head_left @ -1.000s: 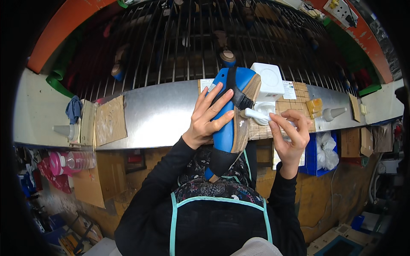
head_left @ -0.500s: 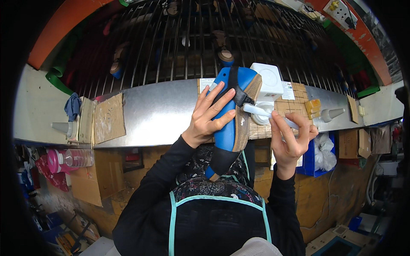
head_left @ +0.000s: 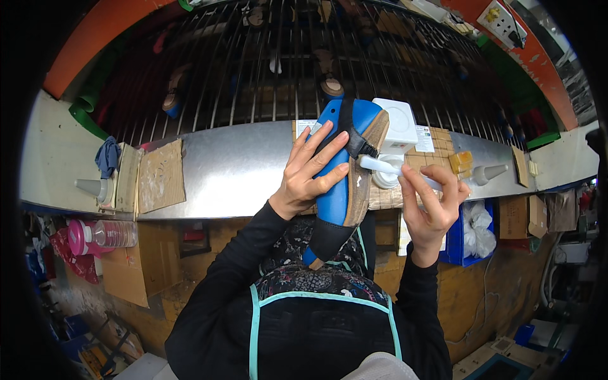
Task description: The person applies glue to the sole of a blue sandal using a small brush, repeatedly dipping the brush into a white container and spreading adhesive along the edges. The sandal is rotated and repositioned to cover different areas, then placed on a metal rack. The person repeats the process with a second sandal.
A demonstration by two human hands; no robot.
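Note:
My left hand (head_left: 307, 177) is wrapped over a blue shoe last (head_left: 332, 202), its fingers spread across the side and holding it tilted over the bench edge. The last carries black straps (head_left: 358, 145) with a buckle and a brown cork sole (head_left: 377, 132) on its right side. A small white smear (head_left: 358, 180) marks the cork. In my right hand (head_left: 434, 212) a white brush (head_left: 375, 164) is pinched between thumb and fingers. Its head meets the sole edge near the buckle; the bristles are hidden. Just behind the brush stands a white round pot (head_left: 387, 178).
A white square bottle (head_left: 396, 130) stands on a bamboo mat (head_left: 430, 161). Right of it lie a yellow block (head_left: 462, 161) and a grey cone (head_left: 491, 173). Cardboard (head_left: 162, 177) rests at left on the metal bench (head_left: 234, 164). Beyond, metal rods carry several shoes.
The brush head has shifted slightly along the sole edge, and my right hand moved a little with it. My left hand keeps its hold on the shoe last. The whole view has shifted slightly.

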